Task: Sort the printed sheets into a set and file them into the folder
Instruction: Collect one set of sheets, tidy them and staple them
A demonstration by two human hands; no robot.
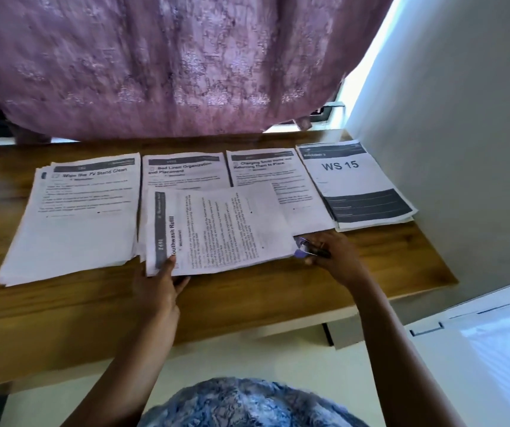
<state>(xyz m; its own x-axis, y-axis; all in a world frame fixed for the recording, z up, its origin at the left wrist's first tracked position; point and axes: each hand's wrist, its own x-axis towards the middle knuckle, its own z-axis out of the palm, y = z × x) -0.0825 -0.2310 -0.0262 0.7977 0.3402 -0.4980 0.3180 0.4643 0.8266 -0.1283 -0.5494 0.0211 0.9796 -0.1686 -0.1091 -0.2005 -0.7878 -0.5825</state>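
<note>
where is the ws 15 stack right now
In the head view the WS 15 stack lies at the far right of the row on the wooden table, beside the white wall, just right of the Changing Small Items stack.

mauve curtain (155,63), brown wooden table (247,303)

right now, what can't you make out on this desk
Head view only:
- Body text on every sheet: blurred; only headings read.
- Lower part of the Bed Linen stack: covered by the sideways sheet that the left hand pinches.
- Purple item held in the right hand: small, half hidden by that hand; can't name it.
- Folder: none clearly seen; white object at lower right is cut off.
</note>
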